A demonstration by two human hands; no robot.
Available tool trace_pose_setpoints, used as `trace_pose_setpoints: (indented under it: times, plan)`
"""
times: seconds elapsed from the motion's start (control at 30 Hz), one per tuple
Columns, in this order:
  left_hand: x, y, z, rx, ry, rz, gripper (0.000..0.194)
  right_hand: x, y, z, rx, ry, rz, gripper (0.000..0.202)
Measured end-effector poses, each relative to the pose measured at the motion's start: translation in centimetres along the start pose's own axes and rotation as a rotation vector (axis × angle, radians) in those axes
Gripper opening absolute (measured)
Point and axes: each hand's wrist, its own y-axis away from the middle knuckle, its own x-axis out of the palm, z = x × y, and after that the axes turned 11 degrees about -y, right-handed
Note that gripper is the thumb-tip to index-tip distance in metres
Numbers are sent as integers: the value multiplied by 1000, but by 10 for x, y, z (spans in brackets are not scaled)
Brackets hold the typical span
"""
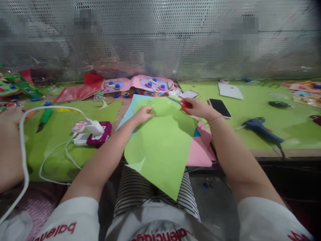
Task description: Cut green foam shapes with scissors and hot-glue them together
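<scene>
A large light green sheet [163,144] spans the table edge and hangs over my lap. My left hand [144,114] pinches its upper left part, thumb on top. My right hand [197,107] is closed round the red handles of scissors [185,105], whose blades point left at the sheet's top edge. A small pale green offcut [136,165] lies on the sheet's lower left. Light blue paper [129,108] and pink paper [200,152] show from under the sheet.
A purple power adapter [100,134] with white cables stands at left, near a green knife [45,117] and another person's arm [10,150]. Rightward lie a phone [220,108], a white pad [230,91] and a blue glue gun [262,130]. A perforated metal panel [160,40] rises behind.
</scene>
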Motion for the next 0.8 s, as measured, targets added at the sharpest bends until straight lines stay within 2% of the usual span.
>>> trace_pose_setpoints:
  times: [0.13,0.27,0.4,0.5,0.6,0.8]
  plan:
    - [-1,-3,4,14,-34,24,11,2,0,6,-13,-79,-11,27]
    - [-1,-4,6,50,-66,48,10,12,-3,17,14,-238,-14,20]
    - [-1,-1,3,38,-45,108,14,24,-7,25,26,-243,23,15]
    - [-1,-1,2,38,-108,78,15,28,-9,24,-23,-227,30,14]
    - [-1,-4,5,64,-178,8,23,25,-8,19,-78,-163,-5,12]
    - [0,-6,9,10,-123,19,21,7,-2,9,-106,-26,-9,27]
